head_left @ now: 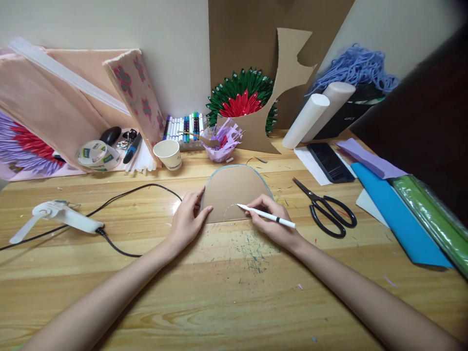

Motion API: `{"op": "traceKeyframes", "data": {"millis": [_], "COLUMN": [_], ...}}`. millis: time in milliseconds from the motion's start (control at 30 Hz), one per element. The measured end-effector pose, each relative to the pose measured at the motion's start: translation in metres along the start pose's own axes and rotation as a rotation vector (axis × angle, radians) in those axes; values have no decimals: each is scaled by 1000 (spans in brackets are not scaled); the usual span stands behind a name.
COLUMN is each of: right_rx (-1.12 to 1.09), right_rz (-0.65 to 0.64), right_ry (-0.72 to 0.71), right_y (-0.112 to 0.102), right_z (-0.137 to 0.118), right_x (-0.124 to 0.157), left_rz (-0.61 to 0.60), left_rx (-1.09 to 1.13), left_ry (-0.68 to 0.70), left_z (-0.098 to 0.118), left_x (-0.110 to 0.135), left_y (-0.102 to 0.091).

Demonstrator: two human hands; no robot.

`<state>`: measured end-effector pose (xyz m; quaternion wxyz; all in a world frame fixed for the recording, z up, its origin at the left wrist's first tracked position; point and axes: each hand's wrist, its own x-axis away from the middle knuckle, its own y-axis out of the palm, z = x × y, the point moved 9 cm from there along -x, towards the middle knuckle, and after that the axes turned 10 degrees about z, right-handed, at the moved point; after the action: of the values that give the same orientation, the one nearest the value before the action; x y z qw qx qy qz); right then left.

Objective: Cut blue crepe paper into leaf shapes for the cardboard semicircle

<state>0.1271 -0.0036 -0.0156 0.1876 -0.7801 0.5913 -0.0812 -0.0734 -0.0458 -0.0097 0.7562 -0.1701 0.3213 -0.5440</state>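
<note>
A half-round piece of brown cardboard (234,187) with a blue-lined curved edge lies flat on the wooden table (226,302). My left hand (187,219) rests on its left edge, fingers pressed against the card. My right hand (272,219) grips a white pen (266,215), whose tip touches the card near a faint pencilled arc at its lower middle.
Black scissors (327,207) lie right of the card. A white glue gun (62,217) with a black cord sits at the left. Behind are a paper cup (168,153), tape roll (97,155), markers (183,126), a phone (330,162), and blue (398,217) and green (435,217) sheets.
</note>
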Motion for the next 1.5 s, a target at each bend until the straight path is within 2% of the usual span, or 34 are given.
{"op": "traceKeyframes", "data": {"millis": [267,733,1067,1500], "right_rx": [-29,8,-39,-128], "right_rz": [40,135,152,109], "right_ry": [47,10,13,44], "right_y": [-8,-24,-29,-28], "right_z": [7,9,13,12], "right_x": [1,-4,-6,-7], "left_rz": [5,11,3,1], "left_rx": [-13,-41,-42,-68], "left_ry": [-3,4,7,-1], "left_z": [-1,-1,1,1], "left_x": [-1,-1,-1,-2], "left_y": [0,-1,0,0]}}
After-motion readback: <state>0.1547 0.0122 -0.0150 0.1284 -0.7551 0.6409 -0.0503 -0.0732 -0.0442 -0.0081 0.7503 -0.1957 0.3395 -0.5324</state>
